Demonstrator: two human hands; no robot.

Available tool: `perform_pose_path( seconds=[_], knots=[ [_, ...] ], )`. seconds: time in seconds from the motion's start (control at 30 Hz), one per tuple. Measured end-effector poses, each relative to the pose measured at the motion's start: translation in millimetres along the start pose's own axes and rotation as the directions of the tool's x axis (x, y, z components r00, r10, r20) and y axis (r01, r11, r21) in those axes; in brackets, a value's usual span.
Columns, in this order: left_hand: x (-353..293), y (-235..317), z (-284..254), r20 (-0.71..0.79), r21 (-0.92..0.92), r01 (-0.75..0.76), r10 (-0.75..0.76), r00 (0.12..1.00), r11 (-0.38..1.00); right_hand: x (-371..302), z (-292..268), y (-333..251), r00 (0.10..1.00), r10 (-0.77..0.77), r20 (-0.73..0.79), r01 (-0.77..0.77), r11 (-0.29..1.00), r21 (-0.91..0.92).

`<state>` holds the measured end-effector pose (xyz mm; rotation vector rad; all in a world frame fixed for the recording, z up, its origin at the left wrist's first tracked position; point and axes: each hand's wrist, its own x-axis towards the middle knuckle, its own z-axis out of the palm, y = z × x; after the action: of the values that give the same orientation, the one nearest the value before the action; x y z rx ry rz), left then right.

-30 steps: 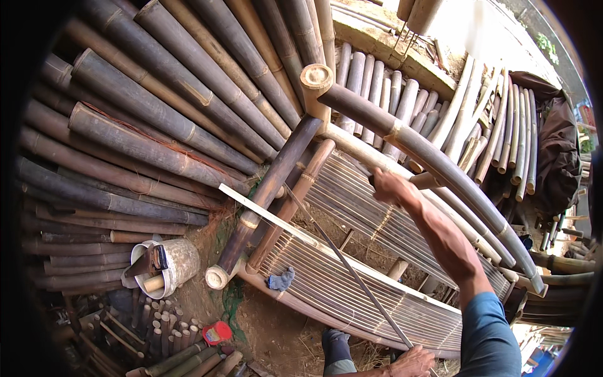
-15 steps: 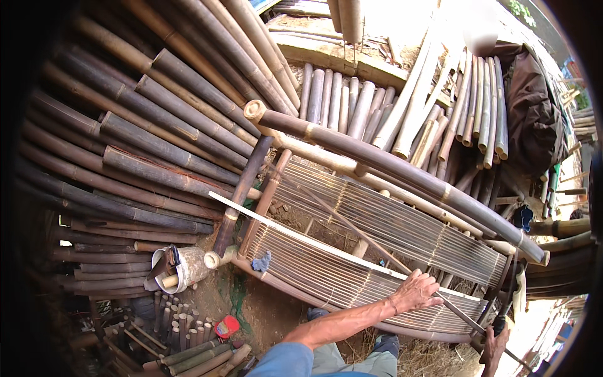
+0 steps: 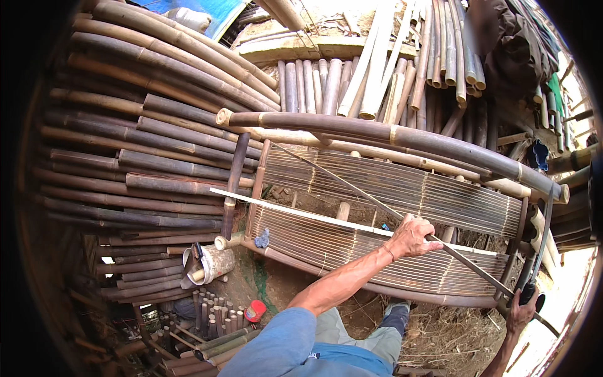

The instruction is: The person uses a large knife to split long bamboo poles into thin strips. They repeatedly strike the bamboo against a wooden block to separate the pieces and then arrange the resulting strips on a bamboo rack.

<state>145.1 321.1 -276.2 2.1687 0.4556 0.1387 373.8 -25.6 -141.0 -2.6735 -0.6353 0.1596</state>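
Observation:
My left hand (image 3: 409,236) is closed around a long, thin dark bamboo strip (image 3: 352,179), which slants across a low bamboo bench frame. At the right end of the frame, my right hand (image 3: 521,311) is closed on the black handle of a long-bladed tool (image 3: 545,232). Its narrow blade points away from me; whether it is a knife or a saw is unclear. The strip passes close by the right hand, and its end shows beyond it. A pale split bamboo strip (image 3: 301,210) lies lengthwise over the slatted panels (image 3: 320,242), beneath my left hand.
A thick bamboo rail (image 3: 364,129) borders the bench's far side. Stacked bamboo poles (image 3: 169,151) fill the left, with more upright poles (image 3: 308,88) behind. A white bucket (image 3: 217,261) holding tools, a red container (image 3: 255,311) and a blue rag (image 3: 262,238) are at the left.
The view has turned, so the bench appears more level and the right hand sits higher in the picture. Both hands keep their grips, with the left still on the strip.

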Motion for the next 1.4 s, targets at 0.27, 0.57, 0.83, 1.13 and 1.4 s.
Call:
perform_pose_path(
  seconds=[0.27, 0.57, 0.83, 1.13, 1.4],
  knots=[
    [1.7, -0.3, 1.4, 0.091, 0.016, 0.112, -0.113, 0.989, 0.994, 17.8, 21.0, 22.4, 0.999, -0.031, 0.032, 0.032, 0.999, -0.015],
    [73.6, 27.5, 33.6, 0.353, 0.212, -0.006, -0.071, 0.933, 0.977, 80.8, 68.7, 8.2, 0.999, 0.023, 0.033, -0.023, 1.000, 0.000],
    [170.1, 45.2, 144.7, 0.436, 0.187, 0.063, -0.141, 0.889, 0.980, 126.4, 123.1, 47.8, 0.902, -0.184, -0.390, 0.196, 0.981, -0.010],
    [266.1, -2.9, 126.9, 0.153, 0.492, 0.043, -0.135, 0.979, 0.870, 76.1, 139.8, 155.4, 0.927, 0.257, -0.271, -0.235, 0.965, 0.112],
    [304.3, -31.5, 174.4, 0.203, 0.677, 0.091, -0.305, 0.930, 0.730, 133.6, 288.7, 167.2, 0.947, 0.308, -0.095, -0.291, 0.943, 0.164]
  ],
)
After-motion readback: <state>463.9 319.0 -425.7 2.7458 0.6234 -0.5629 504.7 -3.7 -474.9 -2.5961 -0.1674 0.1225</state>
